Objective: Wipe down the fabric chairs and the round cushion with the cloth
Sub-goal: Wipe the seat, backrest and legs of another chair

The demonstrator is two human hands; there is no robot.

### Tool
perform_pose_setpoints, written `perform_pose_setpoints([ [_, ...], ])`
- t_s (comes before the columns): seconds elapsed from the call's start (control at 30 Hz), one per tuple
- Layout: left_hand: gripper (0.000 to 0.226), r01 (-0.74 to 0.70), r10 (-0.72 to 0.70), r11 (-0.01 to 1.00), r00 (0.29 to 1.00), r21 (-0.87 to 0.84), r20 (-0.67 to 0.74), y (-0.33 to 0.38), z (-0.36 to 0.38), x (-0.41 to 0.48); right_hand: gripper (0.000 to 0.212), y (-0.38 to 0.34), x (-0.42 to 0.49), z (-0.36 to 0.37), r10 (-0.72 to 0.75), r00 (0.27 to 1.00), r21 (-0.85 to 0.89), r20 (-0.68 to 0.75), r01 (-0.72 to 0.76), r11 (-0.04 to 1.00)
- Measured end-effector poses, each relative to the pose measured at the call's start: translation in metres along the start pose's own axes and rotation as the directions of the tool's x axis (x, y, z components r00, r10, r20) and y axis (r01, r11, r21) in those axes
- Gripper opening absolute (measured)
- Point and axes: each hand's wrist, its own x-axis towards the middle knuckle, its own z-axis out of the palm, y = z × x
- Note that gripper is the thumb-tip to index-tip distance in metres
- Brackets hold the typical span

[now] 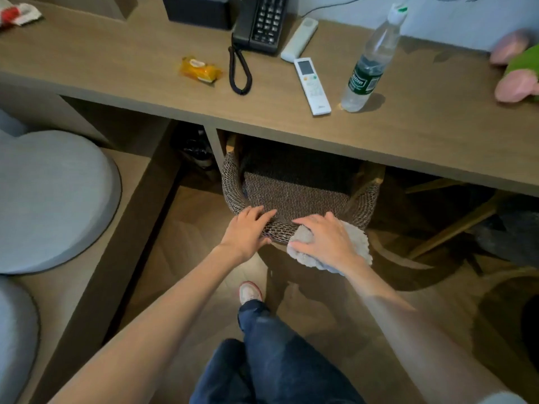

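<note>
Head view: the right hand (323, 240) presses the grey cloth (357, 246) flat-fingered onto the fabric chair's backrest rail (281, 227). The left hand (246, 230), just beside it, clasps the same rail, thumb tucked under. That rail runs crosswise beneath both hands, curving away at each end; the seat (294, 196) lies beyond them under the desk (145, 68), the round cushion (52, 199) well off left.

left hand (248, 228) gripping chair (294, 193), right hand (323, 237) pressing cloth (358, 243)

Coarse woven chair (294, 196), fluffy cloth (360, 246), matt wood-grain desk (116, 59).
</note>
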Motion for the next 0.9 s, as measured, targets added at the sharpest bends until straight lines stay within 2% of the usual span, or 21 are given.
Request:
perform_pose_setpoints([
  [0.1,0.068,-0.037,0.029,0.993,0.997,0.111,0.069,-0.007,0.012,0.011,0.066,-0.002,0.0,-0.002,-0.007,0.998,-0.103,0.055,0.012,0.995],
  [0.2,0.061,-0.109,0.103,0.975,0.994,0.194,0.039,-0.013,0.019,0.022,0.072,-0.004,-0.004,0.004,0.026,0.998,-0.171,0.051,-0.017,0.985],
  [0.33,0.051,-0.231,0.242,0.943,0.97,0.24,-0.018,-0.024,0.026,0.028,0.062,-0.01,-0.007,0.015,0.07,0.996,-0.171,-0.047,-0.077,0.982],
  [0.47,0.047,-0.288,0.306,0.902,0.952,0.322,-0.006,-0.025,0.024,0.031,0.05,-0.013,-0.007,0.02,0.031,0.996,-0.236,-0.084,-0.05,0.97],
  [0.57,0.042,-0.31,0.344,0.891,0.938,0.332,-0.048,-0.027,0.024,0.029,0.042,-0.013,-0.008,0.024,-0.008,0.995,-0.265,-0.101,-0.02,0.964],
  [0.9,0.042,-0.386,0.468,0.848,0.867,0.362,-0.172,-0.033,0.047,-0.029,0.042,-0.038,-0.054,0.051,-0.09,0.987,-0.214,-0.136,0.059,0.975],
])
